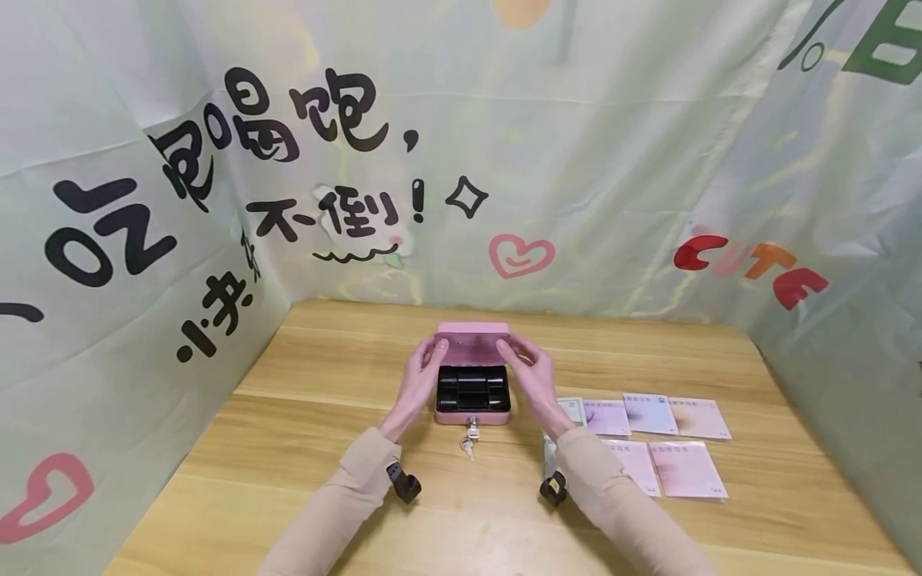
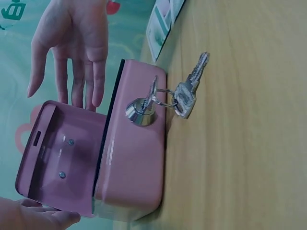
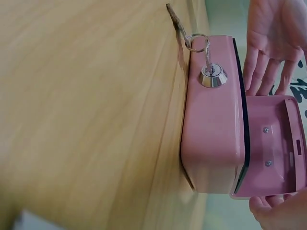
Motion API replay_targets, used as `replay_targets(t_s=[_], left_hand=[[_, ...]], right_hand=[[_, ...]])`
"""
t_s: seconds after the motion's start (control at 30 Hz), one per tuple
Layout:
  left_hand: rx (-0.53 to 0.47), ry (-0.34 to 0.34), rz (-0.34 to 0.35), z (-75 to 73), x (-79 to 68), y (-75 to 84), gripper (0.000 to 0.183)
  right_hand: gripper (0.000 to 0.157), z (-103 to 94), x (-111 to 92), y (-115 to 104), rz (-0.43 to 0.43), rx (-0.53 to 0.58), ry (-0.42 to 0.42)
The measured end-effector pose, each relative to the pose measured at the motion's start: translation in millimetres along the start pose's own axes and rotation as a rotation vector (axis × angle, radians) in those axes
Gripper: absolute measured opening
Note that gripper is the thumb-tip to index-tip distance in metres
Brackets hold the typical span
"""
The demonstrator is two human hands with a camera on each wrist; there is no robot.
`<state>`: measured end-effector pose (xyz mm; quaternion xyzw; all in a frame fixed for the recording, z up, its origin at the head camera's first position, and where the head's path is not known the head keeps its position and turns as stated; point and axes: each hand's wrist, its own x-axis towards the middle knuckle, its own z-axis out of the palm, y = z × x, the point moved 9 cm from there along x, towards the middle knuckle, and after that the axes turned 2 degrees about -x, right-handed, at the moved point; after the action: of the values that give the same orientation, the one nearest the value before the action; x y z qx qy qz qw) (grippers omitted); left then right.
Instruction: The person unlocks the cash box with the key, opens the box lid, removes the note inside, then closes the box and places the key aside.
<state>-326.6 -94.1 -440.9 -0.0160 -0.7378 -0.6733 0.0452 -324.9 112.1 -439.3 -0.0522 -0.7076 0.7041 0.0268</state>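
Note:
A pink metal cash box (image 1: 448,418) stands on the table with its lid (image 1: 471,329) raised. Inside it lies a black compartment tray (image 1: 472,386). From the round lock (image 2: 142,112) on its front a key sticks out, and a second key (image 2: 184,100) hangs on the ring. My left hand (image 1: 418,378) is at the lid's left side, thumb by its edge. At the opposite side is my right hand (image 1: 535,380), placed likewise. Both hands have fairly straight fingers, partly behind the lid; the wrist views do not show them curled round it.
Several paper notes lie in two rows on the right, among them a blue note (image 1: 651,414) and a pink note (image 1: 687,470). My right forearm covers some of them. A printed cloth (image 1: 612,160) hangs behind the wooden table (image 1: 346,344) and along its sides.

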Motion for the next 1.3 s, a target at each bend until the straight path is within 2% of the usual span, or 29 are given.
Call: replay_targets(t_s=[0.17, 0.53, 0.73, 0.97, 1.2, 1.3], left_hand=[[-0.013, 0.104, -0.014, -14.7, -1.8, -5.1, 0.056], [-0.086, 0.152, -0.074, -26.7, -6.8, -16.2, 0.047], [-0.124, 0.117, -0.064, -29.3, -13.3, -19.7, 0.048], [-0.156, 0.081, -0.094, -30.8, -22.0, -25.2, 0.051], [-0.299, -0.022, -0.142, -27.3, -29.0, -35.2, 0.063], [-0.318, -0.064, -0.157, -26.2, -33.0, -37.5, 0.066]], right_hand=[[0.056, 0.3, -1, 2, 0.019, -0.018, 0.028], [0.051, -3.4, -9, 6, 0.025, -0.016, 0.049], [0.048, -4.7, -16, 7, 0.011, 0.017, 0.027], [0.048, -2.3, -27, 18, 0.088, 0.113, -0.031], [0.051, -0.8, -42, 21, 0.078, 0.129, -0.052], [0.052, -0.3, -48, 23, 0.066, 0.127, -0.066]])
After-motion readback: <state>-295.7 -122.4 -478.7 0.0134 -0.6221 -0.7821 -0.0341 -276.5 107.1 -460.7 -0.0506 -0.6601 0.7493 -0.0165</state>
